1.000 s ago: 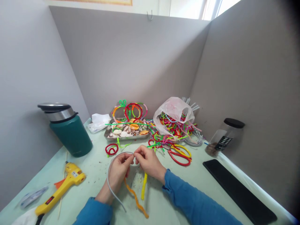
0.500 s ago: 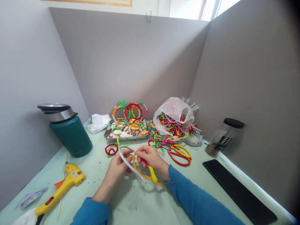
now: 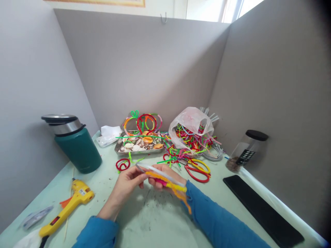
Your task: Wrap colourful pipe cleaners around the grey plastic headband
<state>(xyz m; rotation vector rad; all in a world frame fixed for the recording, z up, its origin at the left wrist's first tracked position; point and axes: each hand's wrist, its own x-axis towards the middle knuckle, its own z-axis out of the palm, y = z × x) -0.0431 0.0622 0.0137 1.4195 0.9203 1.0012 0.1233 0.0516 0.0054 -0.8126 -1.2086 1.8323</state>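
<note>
Between my hands is a thin hoop-shaped headband, pale grey on one side and covered in pink and yellow on the other. My left hand pinches its curved left part, thumb and fingers together. An orange pipe cleaner runs along the band from the left fingertips, its loose end hanging at the right wrist. My right hand is closed on the band from behind, its fingertips near the pink part. The band hides some of the right fingers. Behind the hands lies a coiled red pipe cleaner.
A metal tray of seashells stands at the back with wrapped headbands above it. Right of it, a plastic bag spills pipe cleaners near scissors. A yellow glue gun and green bottle are left; a jar is right.
The headband has turned in my hands, its ends swinging right toward my right wrist. The orange pipe cleaner now lies along the band, and my left thumb has moved right onto it.
</note>
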